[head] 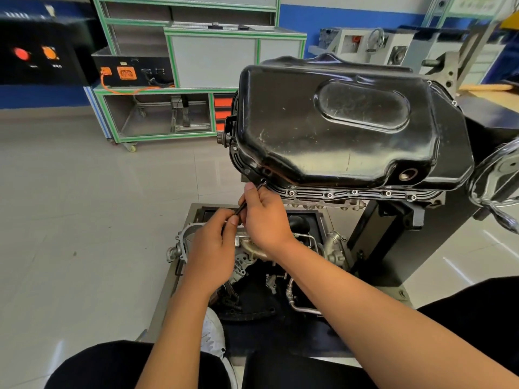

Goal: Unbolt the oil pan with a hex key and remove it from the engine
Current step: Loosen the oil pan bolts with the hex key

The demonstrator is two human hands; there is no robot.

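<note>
A glossy black oil pan [331, 119] sits upturned on the engine, which is clamped in a stand at the centre right. Several silver bolts [329, 195] line its near flange. A thin black hex key [247, 199] runs from the flange's near left corner down toward me, its tip at a bolt hole there. My right hand [265, 217] grips the key's upper part just below the flange. My left hand [213, 242] pinches the key's lower end between thumb and fingers.
Below the engine a metal tray [179, 279] holds loose engine parts, hoses and a chain. A handwheel [497, 181] of the stand juts out at the right edge. A green-framed training bench [168, 113] stands behind on the tiled floor. My knees fill the bottom.
</note>
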